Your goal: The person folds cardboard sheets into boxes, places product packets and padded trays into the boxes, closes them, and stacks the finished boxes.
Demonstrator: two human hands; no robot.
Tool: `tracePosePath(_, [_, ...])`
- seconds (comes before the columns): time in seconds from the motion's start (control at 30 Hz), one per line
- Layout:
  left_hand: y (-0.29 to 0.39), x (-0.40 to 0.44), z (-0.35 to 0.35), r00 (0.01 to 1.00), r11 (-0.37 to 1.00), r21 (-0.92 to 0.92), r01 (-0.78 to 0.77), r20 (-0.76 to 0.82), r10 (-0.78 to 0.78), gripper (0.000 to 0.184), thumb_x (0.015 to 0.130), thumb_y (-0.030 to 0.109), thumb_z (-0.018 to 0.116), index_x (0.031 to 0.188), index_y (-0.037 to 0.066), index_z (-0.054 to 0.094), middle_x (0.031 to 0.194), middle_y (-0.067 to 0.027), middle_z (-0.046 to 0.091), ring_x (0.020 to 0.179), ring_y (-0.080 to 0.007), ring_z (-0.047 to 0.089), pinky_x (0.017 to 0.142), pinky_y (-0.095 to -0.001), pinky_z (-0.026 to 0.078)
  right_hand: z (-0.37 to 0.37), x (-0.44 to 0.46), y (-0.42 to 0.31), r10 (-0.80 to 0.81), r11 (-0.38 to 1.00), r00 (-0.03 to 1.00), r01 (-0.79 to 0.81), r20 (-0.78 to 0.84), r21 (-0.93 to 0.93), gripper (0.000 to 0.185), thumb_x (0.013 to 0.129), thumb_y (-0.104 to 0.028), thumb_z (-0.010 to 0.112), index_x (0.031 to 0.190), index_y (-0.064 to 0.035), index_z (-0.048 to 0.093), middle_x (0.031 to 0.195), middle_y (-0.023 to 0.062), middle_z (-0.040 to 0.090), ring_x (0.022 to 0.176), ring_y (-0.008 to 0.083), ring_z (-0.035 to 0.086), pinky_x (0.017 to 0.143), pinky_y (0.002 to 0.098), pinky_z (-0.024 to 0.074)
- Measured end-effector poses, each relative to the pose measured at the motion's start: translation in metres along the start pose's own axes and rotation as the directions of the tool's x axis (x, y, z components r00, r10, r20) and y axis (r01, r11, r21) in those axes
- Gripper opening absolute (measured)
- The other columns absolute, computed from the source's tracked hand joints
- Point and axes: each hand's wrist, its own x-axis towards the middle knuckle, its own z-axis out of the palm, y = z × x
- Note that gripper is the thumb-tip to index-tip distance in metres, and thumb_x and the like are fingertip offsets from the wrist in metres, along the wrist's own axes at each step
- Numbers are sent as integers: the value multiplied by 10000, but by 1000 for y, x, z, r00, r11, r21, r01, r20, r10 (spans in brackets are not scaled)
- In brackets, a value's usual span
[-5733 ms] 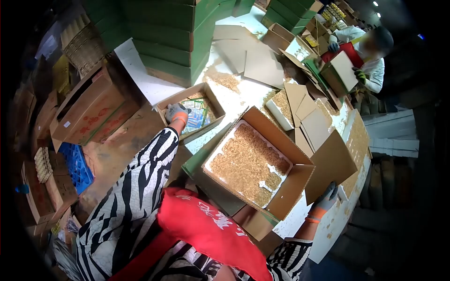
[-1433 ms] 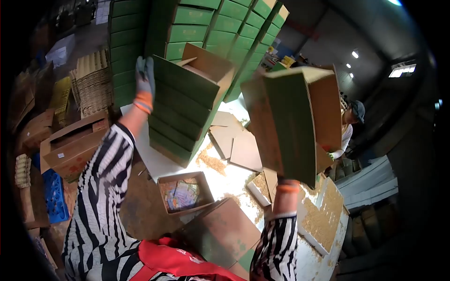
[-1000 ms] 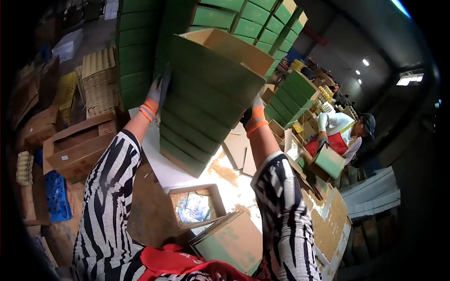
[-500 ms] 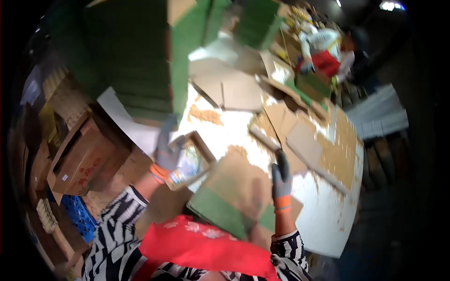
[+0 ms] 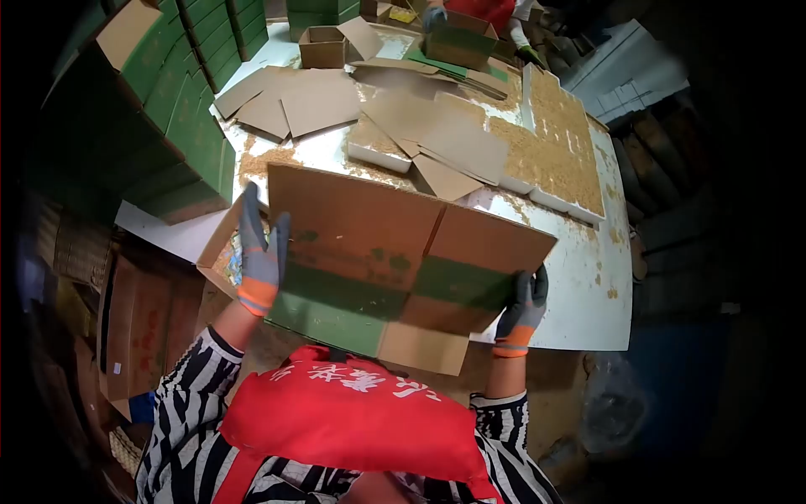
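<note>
A partly unfolded cardboard box [image 5: 353, 227], brown with a green band, stands tilted in front of me at the table's near edge. Along its left edge is my left hand [image 5: 262, 252], in a grey glove with an orange cuff; the thumb lies over the board and the fingers point up beside the edge. My right hand [image 5: 525, 307], gloved alike, has its fingers bent round the box's right edge. Behind my left hand, a small open box [image 5: 220, 244] with colourful printed contents is partly hidden.
Stacked green boxes [image 5: 180, 109] rise at the left. Flat cardboard sheets [image 5: 319, 101] and trays of brown crumbly material [image 5: 554, 143] lie on the white table [image 5: 588, 311]. Across it, a co-worker's gloved hand [image 5: 529, 55] is near another green box [image 5: 460, 40].
The cardboard box has come up and opened wider between my hands. My right hand has moved slightly right, my left hand up and left. The view has turned and steadied.
</note>
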Motion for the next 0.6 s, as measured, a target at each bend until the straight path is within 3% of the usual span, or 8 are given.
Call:
tracePosePath(0.07, [78,30,-22,875,772,480,-416,-20,484,647,894,176,603,1423,-41,300,1422,-253,361,1271,-378,400,1076,-441,288,-15,13,-19,-49,977,990,75,133,-197,322,934,-150,605,1206,16,554,1076,46,627,944,116,569,831,261,467])
tracePosePath(0.1, [107,41,-40,792,648,454,-611,357,496,542,857,175,622,1336,-7,448,1302,-231,497,1154,-403,475,1042,-449,319,-41,35,-3,6,992,944,34,328,-118,338,922,-130,614,1216,24,553,1124,70,624,995,144,576,885,282,461])
tracePosePath(0.2, [132,52,-52,703,742,349,-573,674,226,368,834,145,631,1186,39,611,1026,-145,655,918,-331,583,893,-411,427,-26,27,-26,-287,847,948,318,137,-426,456,876,-48,611,1307,37,487,1296,133,551,1192,212,506,1033,349,379])
tracePosePath(0.27, [128,63,-63,626,817,254,-517,763,159,301,844,136,641,1133,54,661,901,-93,694,796,-233,629,786,-350,478,27,-7,-92,-663,525,704,679,253,-514,635,809,-37,638,1389,30,388,1437,184,405,1338,300,368,1120,396,256])
tracePosePath(0.3, [127,71,-67,551,914,229,-335,835,-7,315,856,139,627,1155,46,651,902,-76,702,777,-191,617,748,-322,479,53,-14,-108,-773,413,514,853,372,-319,672,771,-131,687,1373,0,421,1422,186,404,1352,389,320,1118,490,244])
tracePosePath(0.4, [145,103,-66,181,907,407,111,889,-421,367,892,203,615,1209,18,622,952,-8,716,757,-47,558,654,-219,474,121,-48,-135,-454,133,404,912,794,-387,800,738,-505,710,1393,-131,446,1433,194,392,1333,443,307,1098,572,209])
tracePosePath(0.43, [130,110,-62,142,914,397,84,903,-405,362,887,218,638,1191,21,635,949,-16,702,780,-53,563,693,-228,478,132,-53,-125,-264,92,378,926,887,-367,772,759,-491,686,1402,-145,433,1411,185,410,1308,430,334,1092,574,224])
tracePosePath(0.6, [124,120,-51,68,967,256,-5,965,-255,340,868,202,678,1164,37,651,834,-6,639,835,-53,550,779,-252,472,102,-78,-127,-151,9,304,952,941,-306,670,791,-426,646,1395,-216,449,1417,125,409,1310,397,347,1080,571,242])
